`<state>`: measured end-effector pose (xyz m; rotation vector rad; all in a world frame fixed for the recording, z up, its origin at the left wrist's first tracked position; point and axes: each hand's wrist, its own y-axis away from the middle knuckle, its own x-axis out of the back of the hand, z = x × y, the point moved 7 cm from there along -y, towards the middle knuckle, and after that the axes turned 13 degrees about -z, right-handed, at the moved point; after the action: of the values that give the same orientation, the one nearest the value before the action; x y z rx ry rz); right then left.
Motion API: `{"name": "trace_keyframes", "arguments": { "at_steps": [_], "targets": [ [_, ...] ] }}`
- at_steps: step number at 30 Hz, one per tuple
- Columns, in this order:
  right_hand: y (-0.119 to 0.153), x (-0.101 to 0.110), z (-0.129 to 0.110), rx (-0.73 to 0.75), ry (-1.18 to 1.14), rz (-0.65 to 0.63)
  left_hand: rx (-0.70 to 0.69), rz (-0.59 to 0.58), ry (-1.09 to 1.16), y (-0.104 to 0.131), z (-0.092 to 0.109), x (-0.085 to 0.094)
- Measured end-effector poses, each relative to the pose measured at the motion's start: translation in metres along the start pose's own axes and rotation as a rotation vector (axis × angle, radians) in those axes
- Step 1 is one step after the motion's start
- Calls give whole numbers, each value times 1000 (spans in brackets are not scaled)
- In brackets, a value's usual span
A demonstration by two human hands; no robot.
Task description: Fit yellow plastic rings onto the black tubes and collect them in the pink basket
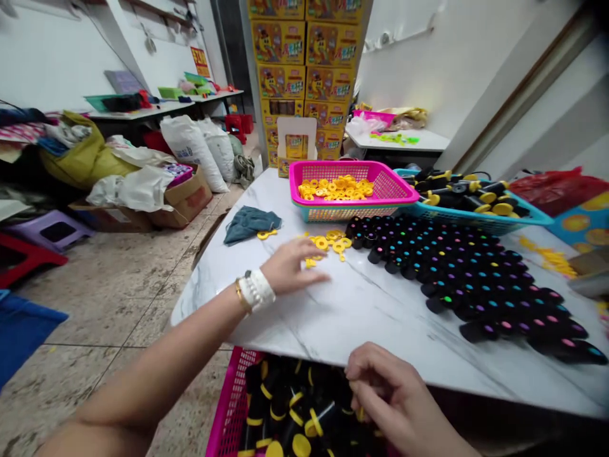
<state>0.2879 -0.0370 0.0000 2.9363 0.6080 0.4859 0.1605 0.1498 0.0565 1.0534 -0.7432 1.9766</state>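
Observation:
My left hand [295,266], with a white beaded bracelet at the wrist, is over the marbled table [304,324]. Its fingers are apart, and they reach close to a small pile of yellow plastic ring pieces [333,242]. My right hand [392,390] is at the table's front edge, above a pink basket [227,406] of black cylinders with yellow ends [290,406]. Its thumb and fingers are pinched together; whatever they hold is hidden. To the right, many black cylinders [442,257] with coloured dots on their tops stand in rows.
Behind the pile is a pink tray [354,166] of yellow rings, stacked on a teal one. A blue basket [476,216] holds more black and yellow pieces. A dark cloth [252,223] lies at the left. Yellow printed boxes [330,82] are stacked beyond the table.

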Motion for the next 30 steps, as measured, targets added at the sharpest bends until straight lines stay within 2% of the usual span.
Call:
{"name": "trace_keyframes", "arguments": {
  "at_steps": [1,2,4,5,7,10,12,13,15,17,19,20,23,25,27,30],
  "targets": [
    [-3,7,-7,42,97,56,108,102,-80,-8,-22,7],
    [-8,17,-14,94,184,121,184,132,-147,-17,-40,8],
    [-24,36,-30,220,341,268,252,103,-237,-32,-62,-1],
    [-37,45,-36,277,412,325,256,51,-268,-38,-66,-10],
    [-70,58,-46,331,578,411,211,-75,-309,-43,-60,-31],
    [-130,71,-44,246,786,402,70,-207,-330,-33,-32,-55],
    [-161,74,-35,124,895,324,35,-177,-342,-17,-23,-53],
    [-170,74,-30,89,921,286,56,-126,-355,-9,-26,-47],
    [-178,71,-21,65,946,218,173,7,-396,7,-46,-26],
    [-174,68,-14,59,954,173,325,73,-410,20,-74,-11],
    [-161,66,-8,43,963,146,411,40,-391,28,-93,-10],
    [-153,66,-7,38,963,144,411,8,-380,29,-95,-14],
    [-117,66,-12,80,950,196,272,-60,-364,30,-72,-31],
    [-86,62,-18,167,938,265,174,-54,-337,31,-53,-36],
    [-51,53,-22,263,933,330,163,8,-325,33,-45,-30],
    [-3,40,-13,331,911,426,218,81,-358,34,-50,-17]
  ]
}}
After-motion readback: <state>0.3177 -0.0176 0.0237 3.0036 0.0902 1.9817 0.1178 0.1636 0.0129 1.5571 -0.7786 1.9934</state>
